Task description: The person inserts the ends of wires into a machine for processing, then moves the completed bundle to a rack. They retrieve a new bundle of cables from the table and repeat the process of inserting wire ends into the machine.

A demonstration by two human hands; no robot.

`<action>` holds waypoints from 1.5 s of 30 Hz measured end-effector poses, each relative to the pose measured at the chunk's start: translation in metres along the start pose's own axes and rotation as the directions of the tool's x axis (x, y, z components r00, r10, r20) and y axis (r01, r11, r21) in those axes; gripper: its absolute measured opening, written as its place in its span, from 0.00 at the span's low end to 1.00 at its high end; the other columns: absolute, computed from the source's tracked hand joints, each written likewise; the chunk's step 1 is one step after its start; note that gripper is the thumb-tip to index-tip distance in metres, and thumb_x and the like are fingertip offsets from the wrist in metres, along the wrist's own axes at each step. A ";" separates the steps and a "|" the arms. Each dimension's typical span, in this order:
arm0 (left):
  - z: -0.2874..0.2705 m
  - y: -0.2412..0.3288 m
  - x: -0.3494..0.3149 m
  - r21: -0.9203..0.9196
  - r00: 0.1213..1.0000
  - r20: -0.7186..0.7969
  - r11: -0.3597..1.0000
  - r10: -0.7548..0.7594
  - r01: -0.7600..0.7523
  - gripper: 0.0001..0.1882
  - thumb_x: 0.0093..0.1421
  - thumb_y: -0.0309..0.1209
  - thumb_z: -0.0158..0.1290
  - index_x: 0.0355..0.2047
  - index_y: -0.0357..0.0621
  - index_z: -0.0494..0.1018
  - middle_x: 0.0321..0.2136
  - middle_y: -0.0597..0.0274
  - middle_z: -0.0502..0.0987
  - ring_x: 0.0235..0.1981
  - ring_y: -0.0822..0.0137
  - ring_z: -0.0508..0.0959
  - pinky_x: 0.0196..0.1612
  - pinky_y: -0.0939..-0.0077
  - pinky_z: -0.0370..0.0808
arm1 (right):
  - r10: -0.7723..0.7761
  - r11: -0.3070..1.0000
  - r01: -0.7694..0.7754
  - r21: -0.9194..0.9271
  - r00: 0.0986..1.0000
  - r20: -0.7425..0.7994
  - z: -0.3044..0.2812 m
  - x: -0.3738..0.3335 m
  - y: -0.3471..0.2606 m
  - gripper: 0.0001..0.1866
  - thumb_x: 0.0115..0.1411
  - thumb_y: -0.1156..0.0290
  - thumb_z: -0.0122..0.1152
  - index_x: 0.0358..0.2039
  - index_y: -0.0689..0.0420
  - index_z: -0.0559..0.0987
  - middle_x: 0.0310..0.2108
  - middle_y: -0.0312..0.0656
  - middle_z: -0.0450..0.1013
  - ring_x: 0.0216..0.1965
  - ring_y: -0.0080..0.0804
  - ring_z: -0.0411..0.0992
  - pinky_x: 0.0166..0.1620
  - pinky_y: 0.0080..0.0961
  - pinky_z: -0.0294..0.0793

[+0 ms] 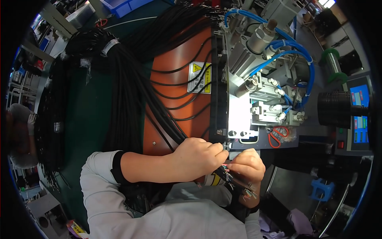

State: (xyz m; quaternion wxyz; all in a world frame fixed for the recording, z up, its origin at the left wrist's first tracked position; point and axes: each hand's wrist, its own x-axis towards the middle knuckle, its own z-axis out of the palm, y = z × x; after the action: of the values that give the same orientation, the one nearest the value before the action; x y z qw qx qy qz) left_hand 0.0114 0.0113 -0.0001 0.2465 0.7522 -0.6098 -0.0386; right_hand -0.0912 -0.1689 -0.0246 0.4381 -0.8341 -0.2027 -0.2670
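While the right grip (247, 165) pinches coloured wires (226, 167) on its left, the left grip (201, 157) is clenched beside them, contents hidden. Above left grip: printed white label (193, 74), yellow triangle (196, 68), crossed by black cables (128, 79) bunched up-left. Above right grip: metal machine (238, 113), blue hoses (308, 59); red scissors (271, 140) up-right.

the left hand (201, 156) hides its own fingertips; the right hand (248, 165) partly covers the coloured wire ends (227, 175). the left forearm (149, 167) hides part of the black cables (126, 95). the upper edge cuts off a blue bin (129, 8). a co-worker (22, 153) at far left is blurred; details on the control screen (360, 97) are too small to tell.
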 end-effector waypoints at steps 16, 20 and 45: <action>0.000 0.002 0.008 0.060 0.893 -0.404 0.979 0.201 -0.193 0.10 0.49 0.27 0.56 0.32 0.35 0.75 0.25 0.62 0.74 0.20 0.69 0.74 0.17 0.79 0.66 | 0.489 0.825 -0.236 0.513 0.753 -0.441 0.027 0.007 -0.020 0.11 0.43 0.85 0.66 0.29 0.63 0.77 0.29 0.44 0.72 0.30 0.30 0.71 0.33 0.22 0.70; 0.006 -0.001 0.010 0.034 0.895 -0.417 0.987 0.156 -0.156 0.09 0.47 0.26 0.57 0.29 0.35 0.74 0.20 0.63 0.72 0.16 0.69 0.72 0.15 0.79 0.64 | 0.366 0.931 -0.312 0.191 0.804 -0.469 0.025 0.010 -0.015 0.11 0.43 0.83 0.67 0.30 0.64 0.77 0.29 0.43 0.73 0.30 0.30 0.71 0.33 0.20 0.70; 0.014 0.003 0.008 0.169 0.956 -0.232 0.976 0.177 -0.140 0.17 0.41 0.25 0.54 0.36 0.41 0.76 0.21 0.69 0.67 0.18 0.75 0.66 0.16 0.82 0.60 | 0.761 0.588 -0.609 0.532 0.640 -0.109 0.006 -0.010 -0.004 0.05 0.49 0.80 0.61 0.25 0.63 0.73 0.24 0.39 0.70 0.25 0.24 0.67 0.30 0.21 0.66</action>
State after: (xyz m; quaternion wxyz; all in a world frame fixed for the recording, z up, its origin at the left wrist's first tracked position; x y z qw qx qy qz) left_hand 0.0056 -0.0008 -0.0092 0.2648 0.7162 -0.6342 0.1211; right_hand -0.0994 -0.1629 -0.0316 0.7134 -0.6649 0.1594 -0.1534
